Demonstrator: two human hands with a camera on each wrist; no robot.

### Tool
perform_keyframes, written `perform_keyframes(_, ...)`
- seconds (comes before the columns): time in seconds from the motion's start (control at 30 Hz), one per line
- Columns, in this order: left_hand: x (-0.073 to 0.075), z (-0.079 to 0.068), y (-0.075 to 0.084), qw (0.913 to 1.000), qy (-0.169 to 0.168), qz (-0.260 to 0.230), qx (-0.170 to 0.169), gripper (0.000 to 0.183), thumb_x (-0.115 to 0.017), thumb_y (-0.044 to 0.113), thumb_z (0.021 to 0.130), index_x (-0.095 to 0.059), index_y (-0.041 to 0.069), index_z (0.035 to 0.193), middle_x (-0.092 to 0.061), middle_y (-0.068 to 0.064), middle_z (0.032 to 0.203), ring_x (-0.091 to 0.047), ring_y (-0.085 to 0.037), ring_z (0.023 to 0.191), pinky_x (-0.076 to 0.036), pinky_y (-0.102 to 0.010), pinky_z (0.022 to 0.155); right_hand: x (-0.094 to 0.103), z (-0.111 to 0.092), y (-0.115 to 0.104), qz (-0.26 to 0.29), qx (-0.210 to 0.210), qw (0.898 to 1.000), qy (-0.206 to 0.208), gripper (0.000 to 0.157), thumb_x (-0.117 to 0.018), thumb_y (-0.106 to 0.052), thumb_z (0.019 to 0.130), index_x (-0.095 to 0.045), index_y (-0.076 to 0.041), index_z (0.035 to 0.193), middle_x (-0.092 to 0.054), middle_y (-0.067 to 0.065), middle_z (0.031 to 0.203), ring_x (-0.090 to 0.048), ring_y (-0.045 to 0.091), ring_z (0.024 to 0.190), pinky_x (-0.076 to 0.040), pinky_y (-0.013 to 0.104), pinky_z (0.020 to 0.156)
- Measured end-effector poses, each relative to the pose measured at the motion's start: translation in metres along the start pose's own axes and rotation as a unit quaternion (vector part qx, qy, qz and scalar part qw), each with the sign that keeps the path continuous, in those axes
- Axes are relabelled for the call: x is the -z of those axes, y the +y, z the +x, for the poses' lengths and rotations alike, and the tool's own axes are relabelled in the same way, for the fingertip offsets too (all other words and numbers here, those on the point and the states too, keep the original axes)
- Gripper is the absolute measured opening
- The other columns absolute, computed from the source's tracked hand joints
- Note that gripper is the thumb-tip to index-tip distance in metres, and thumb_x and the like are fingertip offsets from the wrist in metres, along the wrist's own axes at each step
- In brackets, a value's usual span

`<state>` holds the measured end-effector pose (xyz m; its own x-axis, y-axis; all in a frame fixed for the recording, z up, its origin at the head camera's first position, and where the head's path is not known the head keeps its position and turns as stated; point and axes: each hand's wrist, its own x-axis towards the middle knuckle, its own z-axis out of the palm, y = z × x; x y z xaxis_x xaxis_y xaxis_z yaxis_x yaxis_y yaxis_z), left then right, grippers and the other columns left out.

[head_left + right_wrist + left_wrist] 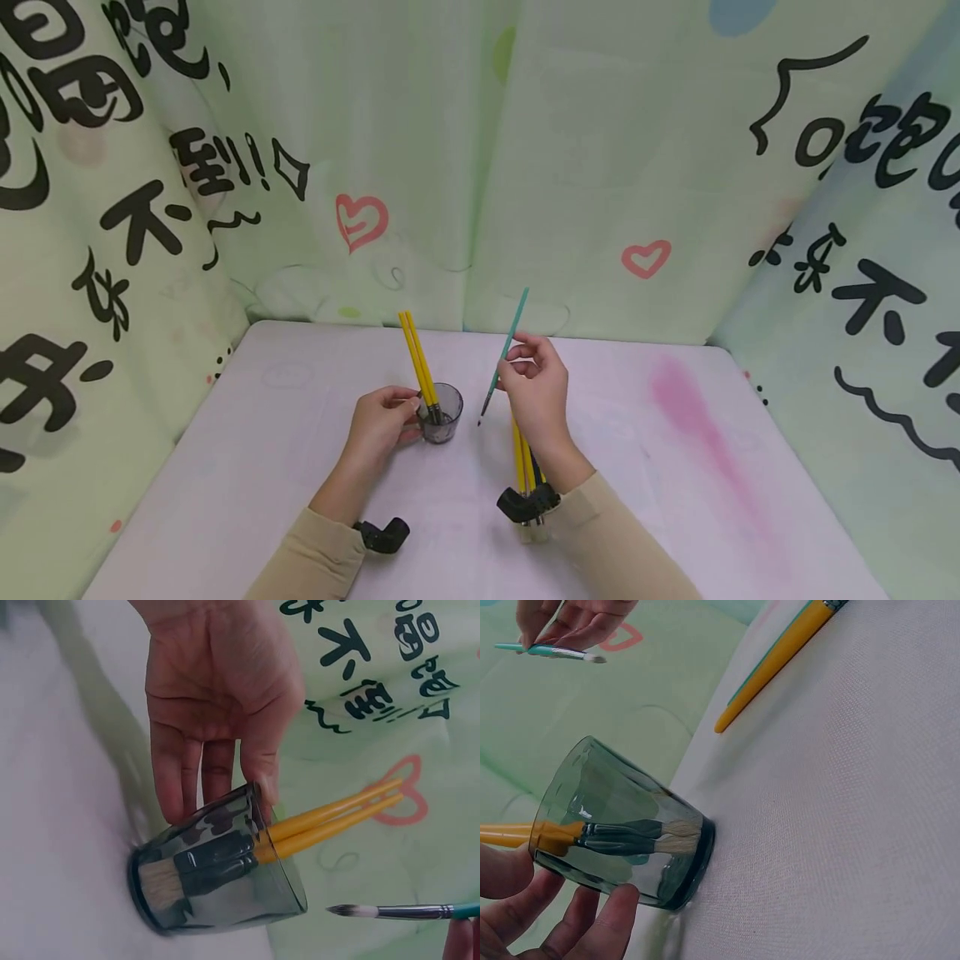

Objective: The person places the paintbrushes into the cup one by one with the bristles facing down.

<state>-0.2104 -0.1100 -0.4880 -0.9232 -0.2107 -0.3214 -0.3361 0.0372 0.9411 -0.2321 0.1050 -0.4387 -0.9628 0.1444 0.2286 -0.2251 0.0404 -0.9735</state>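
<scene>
My left hand (378, 425) holds a small smoky see-through glass (451, 407) by its side, thumb near the rim and fingers spread along the wall. Two yellow-handled paintbrushes (417, 354) stand in this cup, bristles down; in the right wrist view their pale bristles (161, 885) rest near its base. To the right of the glass, my right hand (538, 392) pinches a teal-handled paintbrush (515, 325) in the air. Its tip points down toward the table, and in the right wrist view the brush head (356, 910) is pale with a dark point.
More yellow-handled brushes (518, 454) and a dark one lie on the pale cloth-covered table (637, 500), partly hidden under my right wrist. A yellow handle (769, 671) with a teal one behind it shows in the left wrist view. Printed curtains (585, 167) hang around the table.
</scene>
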Motion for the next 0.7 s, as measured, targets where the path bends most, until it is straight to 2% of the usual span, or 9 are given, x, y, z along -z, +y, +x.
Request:
perform_keyframes(0.17, -0.001, 0.0, 0.0, 1.0, 0.0, -0.003, 0.001, 0.018, -0.069, 0.008, 0.104, -0.075, 0.002, 0.12, -0.067, -0.016, 0.111, -0.067, -0.025, 0.097, -0.07, -0.043, 0.085, -0.012, 0.003, 0.0, 0.051, 0.015, 0.998, 0.021, 0.042, -0.068, 0.008, 0.094, -0.061, 0.004, 0.135, -0.06, 0.008, 0.102, -0.066, 0.012, 0.082, -0.068, 0.027, 0.07)
perform_keyframes(0.33, -0.001, 0.0, 0.001, 1.0, 0.004, -0.002, -0.002, 0.017, -0.069, 0.009, 0.104, -0.076, 0.003, 0.119, -0.068, -0.016, 0.111, -0.067, -0.025, 0.096, -0.07, -0.043, 0.085, -0.023, 0.005, 0.0, 0.069, 0.022, 0.997, 0.025, 0.041, -0.068, 0.01, 0.094, -0.061, 0.002, 0.134, -0.061, 0.007, 0.102, -0.067, 0.012, 0.083, -0.069, 0.028, 0.071)
perform_keyframes(0.43, -0.001, 0.0, 0.001, 1.0, 0.005, 0.0, -0.004, 0.017, -0.069, 0.009, 0.104, -0.076, 0.003, 0.119, -0.068, -0.016, 0.111, -0.067, -0.025, 0.096, -0.07, -0.043, 0.085, -0.029, 0.005, 0.003, 0.063, 0.024, 0.998, 0.017, 0.04, -0.069, 0.009, 0.094, -0.062, -0.001, 0.132, -0.061, 0.006, 0.102, -0.066, 0.015, 0.085, -0.069, 0.029, 0.072)
perform_keyframes(0.7, -0.001, -0.001, 0.0, 1.0, -0.001, -0.001, -0.006, 0.018, -0.069, 0.008, 0.104, -0.076, 0.002, 0.119, -0.068, -0.016, 0.109, -0.066, -0.024, 0.095, -0.07, -0.043, 0.085, -0.043, 0.005, 0.016, 0.012, 0.041, 0.999, -0.019, 0.037, -0.07, 0.009, 0.095, -0.065, -0.004, 0.129, -0.063, 0.015, 0.106, -0.064, 0.02, 0.088, -0.068, 0.026, 0.072)
